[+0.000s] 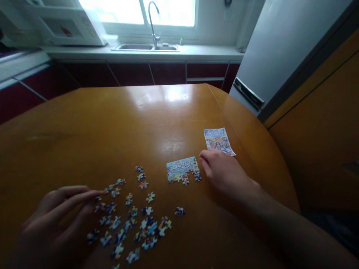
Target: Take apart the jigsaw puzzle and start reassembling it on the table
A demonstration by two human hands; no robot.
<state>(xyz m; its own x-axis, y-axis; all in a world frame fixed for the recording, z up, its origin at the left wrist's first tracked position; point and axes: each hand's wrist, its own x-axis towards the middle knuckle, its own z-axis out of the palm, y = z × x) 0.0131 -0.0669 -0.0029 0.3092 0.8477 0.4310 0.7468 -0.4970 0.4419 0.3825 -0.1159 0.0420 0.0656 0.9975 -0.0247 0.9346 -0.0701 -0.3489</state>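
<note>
A partly joined jigsaw puzzle (181, 167) lies on the table, its top rows together and a short strip running down its right side. Just right of it rests my right hand (221, 168), fingers curled inward; whatever may be inside them is hidden. That hand overlaps the lower edge of a printed picture sheet (217, 139). On the left, my left hand (61, 215) is open with fingers stretched out, the fingertips at a puzzle piece (98, 198) on the edge of the scattered pieces (129, 224). One loose piece (180, 212) lies apart, below the joined part.
The wooden table (126, 123) has a rounded edge and a seam on its right. Beyond it stand a counter with a sink (134, 47) and a tap (153, 22) under a window. A fridge (269, 45) is at the right, a white microwave (67, 26) at the left.
</note>
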